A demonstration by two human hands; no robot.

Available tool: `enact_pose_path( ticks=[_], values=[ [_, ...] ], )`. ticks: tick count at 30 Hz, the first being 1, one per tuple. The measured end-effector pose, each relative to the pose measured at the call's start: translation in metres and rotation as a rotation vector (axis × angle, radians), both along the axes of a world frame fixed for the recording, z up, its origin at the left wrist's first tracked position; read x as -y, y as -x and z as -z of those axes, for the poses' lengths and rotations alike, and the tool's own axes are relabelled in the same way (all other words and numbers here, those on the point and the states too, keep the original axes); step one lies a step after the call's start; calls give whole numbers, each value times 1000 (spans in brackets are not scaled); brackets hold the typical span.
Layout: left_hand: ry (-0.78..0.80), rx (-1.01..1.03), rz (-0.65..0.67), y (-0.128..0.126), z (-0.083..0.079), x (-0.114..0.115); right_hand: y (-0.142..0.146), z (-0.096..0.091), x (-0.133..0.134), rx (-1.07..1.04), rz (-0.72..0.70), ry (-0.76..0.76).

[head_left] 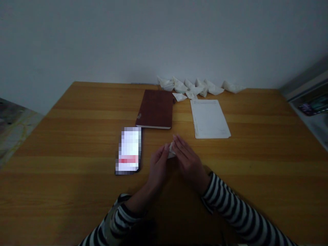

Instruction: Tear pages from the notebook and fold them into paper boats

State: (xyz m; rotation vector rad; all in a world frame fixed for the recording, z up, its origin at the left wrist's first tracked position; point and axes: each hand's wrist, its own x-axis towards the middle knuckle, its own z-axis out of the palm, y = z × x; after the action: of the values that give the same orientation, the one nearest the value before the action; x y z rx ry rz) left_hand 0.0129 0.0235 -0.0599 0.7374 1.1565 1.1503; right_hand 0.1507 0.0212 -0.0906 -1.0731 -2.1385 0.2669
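Observation:
Both of my hands meet over the middle of the wooden table [51, 143]. Between them is a small piece of folded white paper [171, 151], mostly hidden by the fingers. My left hand [158, 167] pinches its left side with curled fingers. My right hand [188, 160] lies over its right side, fingers pressed together on it. Both sleeves are striped black and white.
A phone [129, 150] with a lit screen lies just left of my hands. Behind it is a dark red notebook [156, 108], and to the right a stack of white sheets [210, 119]. Several folded white paper shapes [194, 87] line the far edge by the wall.

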Motion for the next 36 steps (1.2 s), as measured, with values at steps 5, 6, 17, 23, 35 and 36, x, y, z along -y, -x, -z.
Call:
enact_pose_path(
  ticks=[5,6,17,23,35,36],
  values=[
    [-46,-36,95,-4,-2,1,4,2,0,-39,-5,44],
    [-55,-48,114,-4,-3,1,5,3,0,-52,0,48],
    [-59,9,20,-3,3,4,-4,-6,-4,-112,-30,-58],
    [-40,77,47,-5,3,6,-6,-5,-5,-76,-66,-133],
    [-10,96,17,1,5,1,-16,-9,-6,-22,-52,-172],
    [-11,91,17,0,6,1,-16,-10,-6,-21,-56,-180]
  ],
)
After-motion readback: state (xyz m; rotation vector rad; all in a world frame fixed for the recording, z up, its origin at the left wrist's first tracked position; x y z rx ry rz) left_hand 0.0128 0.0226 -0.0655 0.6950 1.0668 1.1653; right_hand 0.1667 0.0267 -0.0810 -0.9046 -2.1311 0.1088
